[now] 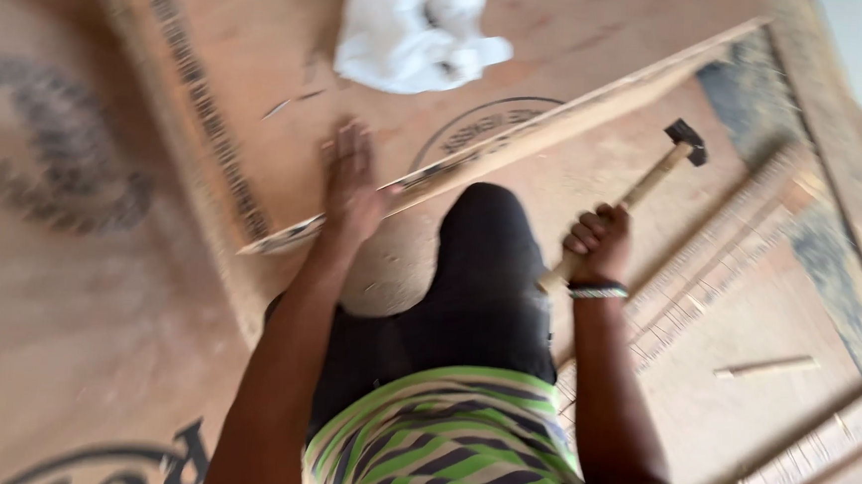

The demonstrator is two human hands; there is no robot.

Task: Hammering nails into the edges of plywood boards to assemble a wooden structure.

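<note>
The work in hand is hammering on a plywood panel (263,52), and by the look of things it is at an early or middle stage — I can make out no driven nail heads through the motion blur, so how many fixings are in I cannot tell. The panel lies tilted across other plywood sheets (49,298) on the floor, its near edge running from lower left up to the far right, just beyond the person's dark-clad knee (484,265).

The left hand (352,182) lies flat and open, fingers spread, pressing down on the panel close to that near edge; it grips nothing. The right hand (598,244) is closed in a fist around the wooden handle of a hammer (644,190), whose dark head points up and to the far right, raised clear of the wood — a stroke seems to be in preparation rather than landed.

A couple of thin slivers, possibly nails, lie on the panel (290,104) beyond the left hand; too blurred to be sure. A loose wooden stick (765,367) lies on the sheets at the near right.

As for containers, none is clearly in view. A crumpled white cloth or bag (409,26) sits on the far part of the panel; whether it holds anything cannot be seen.
</note>
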